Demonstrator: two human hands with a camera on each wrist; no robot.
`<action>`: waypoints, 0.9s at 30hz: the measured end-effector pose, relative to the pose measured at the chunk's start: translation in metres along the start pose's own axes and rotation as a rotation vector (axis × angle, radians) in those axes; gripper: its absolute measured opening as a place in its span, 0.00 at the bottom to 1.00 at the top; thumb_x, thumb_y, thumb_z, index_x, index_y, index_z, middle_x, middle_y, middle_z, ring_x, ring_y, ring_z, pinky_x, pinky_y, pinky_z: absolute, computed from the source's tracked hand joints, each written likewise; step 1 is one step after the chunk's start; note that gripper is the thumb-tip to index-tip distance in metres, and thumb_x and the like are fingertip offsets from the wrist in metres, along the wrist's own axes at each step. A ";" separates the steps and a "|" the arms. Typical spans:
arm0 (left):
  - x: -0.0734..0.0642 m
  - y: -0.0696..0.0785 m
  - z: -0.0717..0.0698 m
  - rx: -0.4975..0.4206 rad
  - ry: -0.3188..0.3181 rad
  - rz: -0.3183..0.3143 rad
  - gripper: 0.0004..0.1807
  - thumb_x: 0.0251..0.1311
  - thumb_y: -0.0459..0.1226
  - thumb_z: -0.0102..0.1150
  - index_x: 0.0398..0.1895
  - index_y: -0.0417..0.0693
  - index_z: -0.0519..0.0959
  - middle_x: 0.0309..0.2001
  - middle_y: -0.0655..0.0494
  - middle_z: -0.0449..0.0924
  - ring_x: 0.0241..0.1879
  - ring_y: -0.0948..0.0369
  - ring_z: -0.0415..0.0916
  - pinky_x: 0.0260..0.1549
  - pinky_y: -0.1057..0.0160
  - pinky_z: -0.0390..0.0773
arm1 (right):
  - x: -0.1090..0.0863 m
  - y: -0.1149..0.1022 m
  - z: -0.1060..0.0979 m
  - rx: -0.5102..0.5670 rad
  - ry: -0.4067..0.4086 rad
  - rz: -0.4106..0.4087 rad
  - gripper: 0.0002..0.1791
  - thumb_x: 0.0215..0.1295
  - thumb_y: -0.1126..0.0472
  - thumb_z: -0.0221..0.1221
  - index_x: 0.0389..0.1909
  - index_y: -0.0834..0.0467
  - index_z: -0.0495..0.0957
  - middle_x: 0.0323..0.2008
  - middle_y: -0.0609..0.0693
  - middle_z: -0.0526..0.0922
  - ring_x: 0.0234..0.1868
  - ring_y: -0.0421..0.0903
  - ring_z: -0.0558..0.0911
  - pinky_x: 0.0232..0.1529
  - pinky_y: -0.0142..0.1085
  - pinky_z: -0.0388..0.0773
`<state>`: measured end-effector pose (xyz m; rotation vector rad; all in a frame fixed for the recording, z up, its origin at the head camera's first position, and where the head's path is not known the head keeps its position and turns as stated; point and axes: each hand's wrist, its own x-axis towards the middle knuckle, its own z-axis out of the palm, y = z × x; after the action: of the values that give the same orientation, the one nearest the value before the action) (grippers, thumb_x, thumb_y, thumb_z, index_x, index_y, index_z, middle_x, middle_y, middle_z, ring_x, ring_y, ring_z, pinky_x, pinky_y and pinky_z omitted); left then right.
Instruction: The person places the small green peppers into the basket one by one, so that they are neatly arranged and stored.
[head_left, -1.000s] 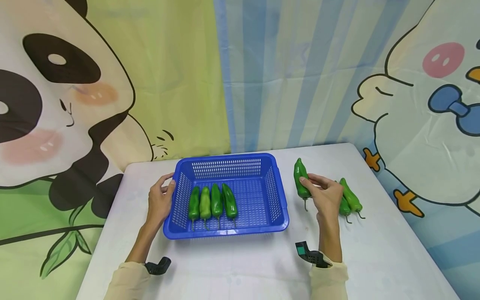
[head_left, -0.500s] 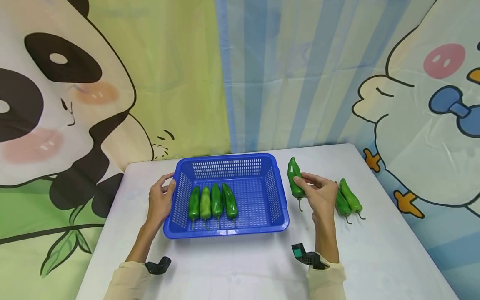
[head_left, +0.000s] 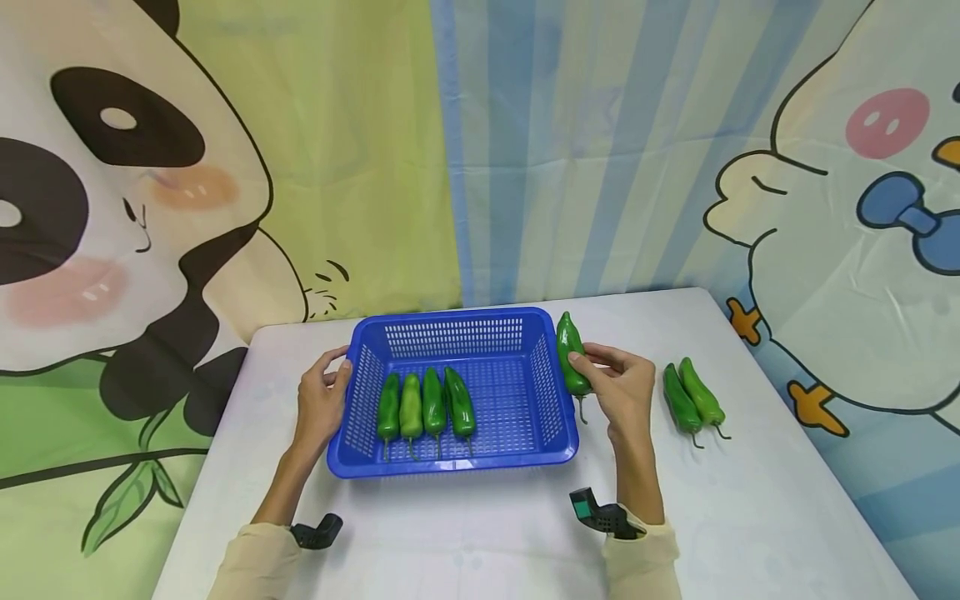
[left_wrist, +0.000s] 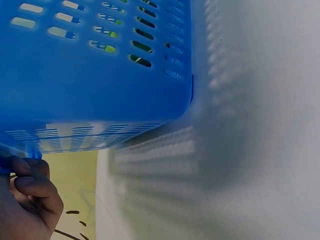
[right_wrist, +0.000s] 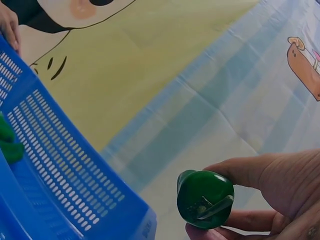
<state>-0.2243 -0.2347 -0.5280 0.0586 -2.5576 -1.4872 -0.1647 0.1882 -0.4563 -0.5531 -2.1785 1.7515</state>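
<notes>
My right hand [head_left: 618, 383] pinches a green pepper [head_left: 570, 354] between thumb and fingers, its stem pointing down toward me. In the head view this pepper overlaps the right rim of the blue basket [head_left: 450, 464]; the right wrist view shows its stem end [right_wrist: 205, 200] beside the basket wall [right_wrist: 65, 160]. My left hand [head_left: 322, 396] grips the basket's left rim, its fingers [left_wrist: 37, 187] curled at the edge in the left wrist view. Inside the basket, several green peppers [head_left: 411, 406] lie side by side in the left half, stems toward me.
Two more green peppers [head_left: 680, 400] lie together on the white table [head_left: 750, 517], right of my right hand. Behind the table hangs a cloth [head_left: 510, 150] printed with a panda and a bird. Both wrists wear black camera mounts [head_left: 600, 512].
My right hand has carried the pepper leftward from above the table to the basket's right rim, uncovering the two peppers on the right. The left hand and basket have stayed put.
</notes>
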 end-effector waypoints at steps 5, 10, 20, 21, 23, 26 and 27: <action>0.000 0.001 -0.001 -0.009 -0.002 0.008 0.25 0.87 0.46 0.49 0.77 0.45 0.75 0.43 0.30 0.91 0.24 0.67 0.83 0.21 0.69 0.78 | -0.001 -0.001 0.006 0.008 -0.022 -0.007 0.23 0.68 0.57 0.75 0.58 0.66 0.88 0.54 0.67 0.88 0.39 0.41 0.86 0.38 0.25 0.85; 0.000 0.000 0.000 0.000 -0.005 0.004 0.25 0.87 0.46 0.49 0.78 0.45 0.74 0.42 0.31 0.91 0.23 0.67 0.82 0.21 0.69 0.77 | -0.002 -0.001 0.013 0.026 -0.046 -0.012 0.23 0.68 0.57 0.76 0.58 0.66 0.88 0.52 0.68 0.89 0.38 0.41 0.87 0.38 0.26 0.86; 0.000 0.000 0.002 0.010 -0.002 -0.004 0.24 0.87 0.46 0.49 0.76 0.47 0.75 0.43 0.30 0.91 0.25 0.66 0.84 0.23 0.68 0.79 | -0.008 -0.004 0.029 -0.008 -0.068 -0.038 0.21 0.67 0.58 0.76 0.56 0.65 0.89 0.51 0.66 0.90 0.40 0.47 0.87 0.36 0.26 0.85; 0.000 0.000 0.001 0.010 -0.001 -0.005 0.24 0.87 0.46 0.49 0.76 0.47 0.75 0.44 0.30 0.91 0.25 0.66 0.84 0.23 0.68 0.79 | -0.009 -0.004 0.031 -0.011 -0.070 -0.039 0.21 0.67 0.58 0.76 0.56 0.65 0.89 0.51 0.66 0.90 0.41 0.48 0.87 0.35 0.26 0.85; 0.000 0.000 0.001 0.011 0.002 -0.007 0.24 0.87 0.46 0.49 0.76 0.47 0.75 0.45 0.30 0.91 0.26 0.66 0.84 0.23 0.68 0.79 | -0.009 -0.005 0.035 -0.027 -0.075 -0.040 0.21 0.67 0.58 0.75 0.56 0.65 0.89 0.52 0.65 0.90 0.41 0.49 0.86 0.35 0.25 0.84; 0.001 -0.001 0.001 0.010 0.003 -0.007 0.25 0.87 0.47 0.49 0.77 0.47 0.75 0.46 0.30 0.91 0.26 0.68 0.84 0.24 0.69 0.79 | -0.010 -0.006 0.040 -0.032 -0.087 -0.044 0.20 0.67 0.59 0.75 0.55 0.65 0.89 0.51 0.66 0.90 0.43 0.50 0.87 0.36 0.24 0.85; 0.001 -0.001 0.001 0.010 0.003 -0.006 0.25 0.87 0.47 0.49 0.77 0.47 0.75 0.47 0.30 0.91 0.26 0.68 0.84 0.23 0.69 0.79 | -0.010 -0.006 0.041 -0.035 -0.094 -0.047 0.20 0.67 0.60 0.75 0.55 0.65 0.89 0.51 0.65 0.89 0.43 0.51 0.87 0.36 0.25 0.85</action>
<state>-0.2257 -0.2344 -0.5288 0.0703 -2.5656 -1.4750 -0.1752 0.1465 -0.4595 -0.4325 -2.2701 1.7512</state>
